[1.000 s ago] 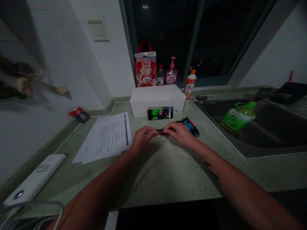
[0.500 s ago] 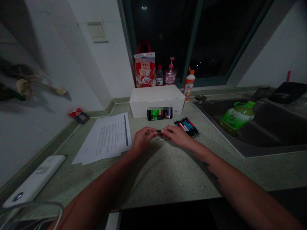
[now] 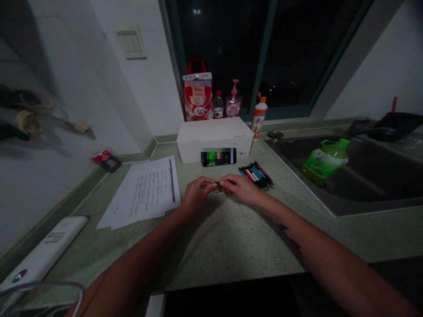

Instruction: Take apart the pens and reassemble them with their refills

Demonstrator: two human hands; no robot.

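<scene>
My left hand (image 3: 195,196) and my right hand (image 3: 243,188) meet above the counter, thumbs and fingers pinched together. Between their fingertips is a small dark pen part (image 3: 217,183), mostly covered by the fingers, gripped from both sides. Just beneath it a thin silvery rod (image 3: 219,192) lies on the counter, its right end hidden by my right hand. Beside my right hand, several pens (image 3: 256,175) in black, blue, red and white lie side by side. Behind the hands, a phone (image 3: 218,157) with a lit screen leans against a white box (image 3: 214,132).
Printed sheets (image 3: 142,193) lie to the left, near a white device (image 3: 46,251) and a small red-and-dark packet (image 3: 106,161). At the right is a sink (image 3: 346,193) holding a green jug (image 3: 325,159). A pump bottle (image 3: 233,103) and an orange-capped bottle (image 3: 259,116) stand behind the box.
My hands have drawn slightly closer together, and less of the dark pen part shows between the fingertips. The whole view has shifted slightly.
</scene>
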